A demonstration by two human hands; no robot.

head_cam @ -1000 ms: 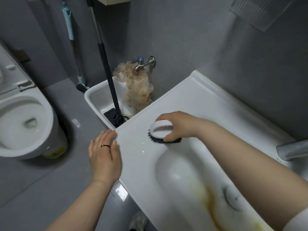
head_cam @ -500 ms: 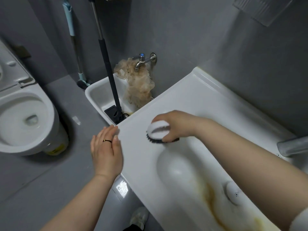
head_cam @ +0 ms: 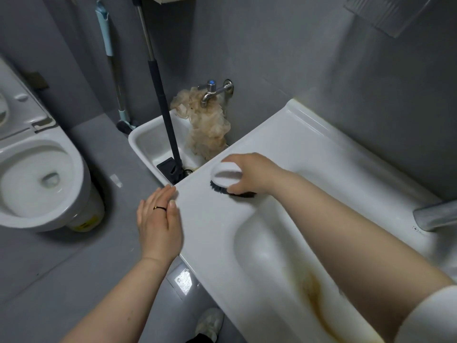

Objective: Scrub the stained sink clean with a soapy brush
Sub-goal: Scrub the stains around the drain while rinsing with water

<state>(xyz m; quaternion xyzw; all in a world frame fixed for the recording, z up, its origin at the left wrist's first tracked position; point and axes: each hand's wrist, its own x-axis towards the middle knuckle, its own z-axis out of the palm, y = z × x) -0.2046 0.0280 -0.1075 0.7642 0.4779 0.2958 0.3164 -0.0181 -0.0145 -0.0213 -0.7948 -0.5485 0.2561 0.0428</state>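
Observation:
A white sink (head_cam: pixel 291 149) fills the right half of the view, with a brown-yellow stain (head_cam: pixel 314 293) running down its basin. My right hand (head_cam: pixel 252 173) is shut on a round scrub brush (head_cam: pixel 226 178) with a white top and dark bristles, pressed on the flat left rim of the sink. My left hand (head_cam: pixel 159 220), wearing a dark ring, lies flat and open at the sink's left front corner, fingers together. My right forearm covers part of the basin and the drain.
A chrome faucet (head_cam: pixel 435 215) sticks in from the right edge. Behind the sink's left end is a low mop basin (head_cam: pixel 141 142) holding a black-handled mop (head_cam: pixel 163 115), a wall tap (head_cam: pixel 214 91) and a tan crumpled bag (head_cam: pixel 206 129). An open toilet (head_cam: pixel 37 179) stands left.
The brush and my right hand have slid slightly left and away along the sink's rim. My left hand has stayed at the sink's corner.

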